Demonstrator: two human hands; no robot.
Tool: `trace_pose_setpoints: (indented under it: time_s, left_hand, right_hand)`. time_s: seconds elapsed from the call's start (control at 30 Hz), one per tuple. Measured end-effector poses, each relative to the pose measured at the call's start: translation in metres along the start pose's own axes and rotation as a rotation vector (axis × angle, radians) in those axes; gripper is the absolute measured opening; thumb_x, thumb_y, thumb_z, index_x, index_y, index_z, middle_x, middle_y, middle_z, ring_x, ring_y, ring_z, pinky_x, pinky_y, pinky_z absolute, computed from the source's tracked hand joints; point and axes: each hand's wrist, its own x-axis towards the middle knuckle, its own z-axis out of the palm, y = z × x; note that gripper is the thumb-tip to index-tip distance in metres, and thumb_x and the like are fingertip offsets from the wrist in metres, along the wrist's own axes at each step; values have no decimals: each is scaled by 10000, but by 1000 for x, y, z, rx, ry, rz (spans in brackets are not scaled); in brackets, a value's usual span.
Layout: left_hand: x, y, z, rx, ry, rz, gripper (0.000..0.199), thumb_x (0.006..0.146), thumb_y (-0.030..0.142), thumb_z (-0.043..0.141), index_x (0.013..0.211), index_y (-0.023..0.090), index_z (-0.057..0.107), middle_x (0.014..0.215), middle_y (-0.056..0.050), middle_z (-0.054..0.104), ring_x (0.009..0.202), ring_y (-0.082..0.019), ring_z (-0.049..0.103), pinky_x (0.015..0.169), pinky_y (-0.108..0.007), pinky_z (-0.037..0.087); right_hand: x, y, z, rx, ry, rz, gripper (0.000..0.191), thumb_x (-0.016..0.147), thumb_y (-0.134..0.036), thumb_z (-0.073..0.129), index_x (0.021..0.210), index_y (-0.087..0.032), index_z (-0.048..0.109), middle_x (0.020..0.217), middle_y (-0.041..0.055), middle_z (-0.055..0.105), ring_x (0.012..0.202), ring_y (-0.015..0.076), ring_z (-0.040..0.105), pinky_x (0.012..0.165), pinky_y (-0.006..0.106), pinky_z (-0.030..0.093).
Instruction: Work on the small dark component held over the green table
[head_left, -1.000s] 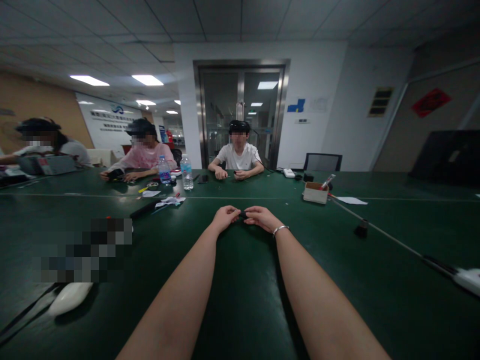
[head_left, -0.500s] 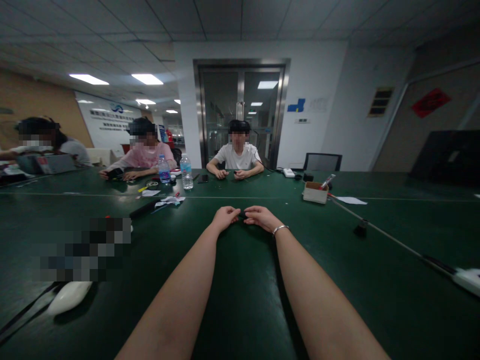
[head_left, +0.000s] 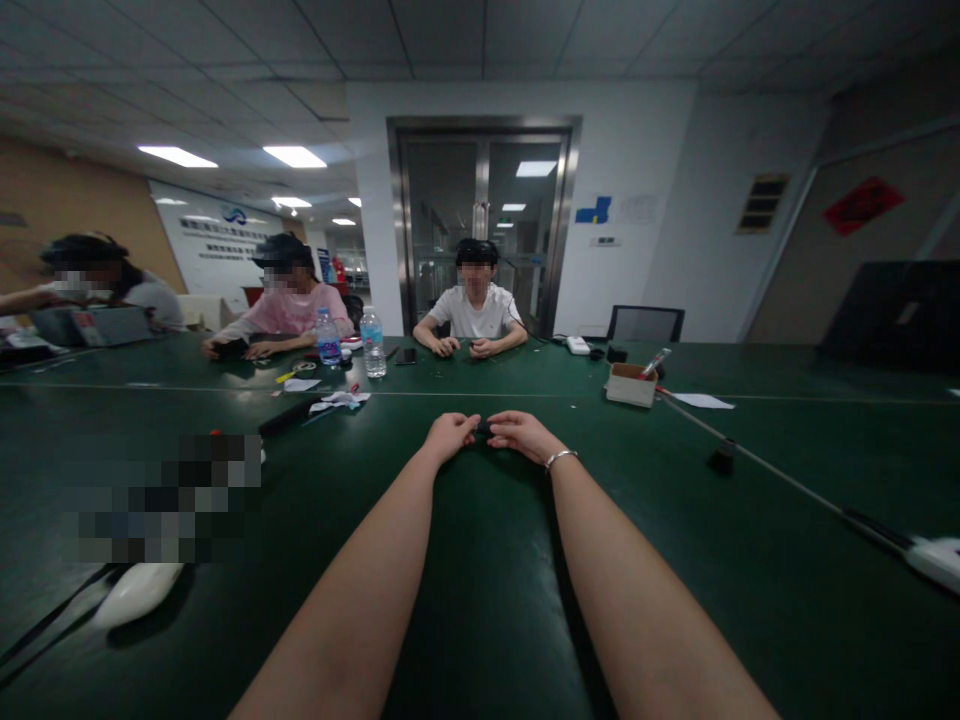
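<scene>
Both my arms reach forward over the dark green table (head_left: 487, 600). My left hand (head_left: 451, 437) and my right hand (head_left: 521, 434) come together at the middle, fingertips pinched around a small black object (head_left: 482, 429). Its kind is too small to make out, and the fingers cover most of it. A silver bracelet (head_left: 561, 459) circles my right wrist.
Across the table sits a person in a white shirt (head_left: 478, 312); others sit at the left. Water bottles (head_left: 373, 342), paper scraps (head_left: 339, 401) and a phone (head_left: 405, 356) lie ahead left. A small box (head_left: 631, 386), a brush (head_left: 723, 457) and a cable (head_left: 780, 472) are at the right.
My hands stay in nearly the same place around the small black object, with only a slight shift of the fingers. The person at the far left has moved slightly.
</scene>
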Motion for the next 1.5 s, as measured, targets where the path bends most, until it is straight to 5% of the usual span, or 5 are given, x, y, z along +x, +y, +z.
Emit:
trace_pose_setpoints:
  time_s: [0.3,0.57,0.8,1.5]
  left_hand:
    - [-2,2,0,16,21,-3,471,773,570,471,693,132,625,564,-36,606,485,-109,527,514,-227,389]
    - [-5,9,2,-216,-15,-3,265,845,385,464,873,144,570,547,2,574,471,-84,523,500,-196,403]
    - [-14,21,-8,-317,-85,-90,213,740,247,652,892,110,590,657,-34,637,591,-97,591,629,-237,464]
    - [-1,1,-1,-237,-64,-39,399,715,517,606,705,118,596,581,-26,603,521,-103,548,546,-230,430]
  right_hand:
    - [-3,-2,2,5,7,-3,180,729,-25,677,878,-87,597,730,56,669,594,130,678,577,198,582]
    - [0,-3,4,-9,40,30,129,783,13,589,876,-75,578,677,50,658,551,123,671,566,184,570]
    - [-1,-2,3,7,44,21,134,768,-20,632,875,-77,578,703,73,671,565,138,677,580,208,574]
    - [-3,-3,3,6,33,13,144,756,-17,639,870,-86,584,717,62,664,571,133,675,589,213,576]
